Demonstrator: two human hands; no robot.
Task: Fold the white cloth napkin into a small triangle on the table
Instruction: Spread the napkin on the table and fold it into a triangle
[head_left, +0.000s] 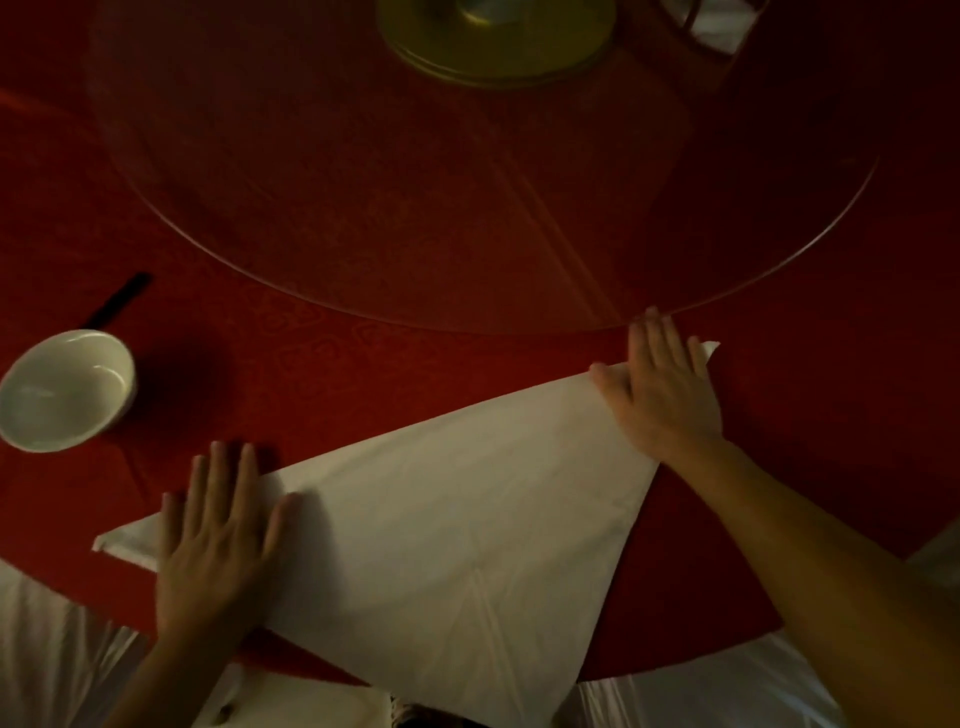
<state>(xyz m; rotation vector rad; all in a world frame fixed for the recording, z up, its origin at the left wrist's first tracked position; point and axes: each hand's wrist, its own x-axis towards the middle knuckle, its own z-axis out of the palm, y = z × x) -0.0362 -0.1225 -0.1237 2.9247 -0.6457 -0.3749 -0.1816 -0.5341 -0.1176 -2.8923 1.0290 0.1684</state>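
A dim view looks down on a round table (467, 374) covered in red cloth. Near its left edge sits an empty white bowl (67, 389), with a dark stick-like item (120, 300), too dim to name, just beyond it. Nearer the front edge, the left hand (215, 540) lies flat, fingers spread, pressing the left tip of the white cloth napkin (457, 519). The napkin is a large triangle: its long folded edge runs from the lower left up to the upper right, and its third point hangs over the front edge toward the person. The right hand (660, 384), also flat and spread, presses the right tip, close to the rim of a glass turntable (519, 312). Each hand holds one end, so the next fold likely brings those tips together.
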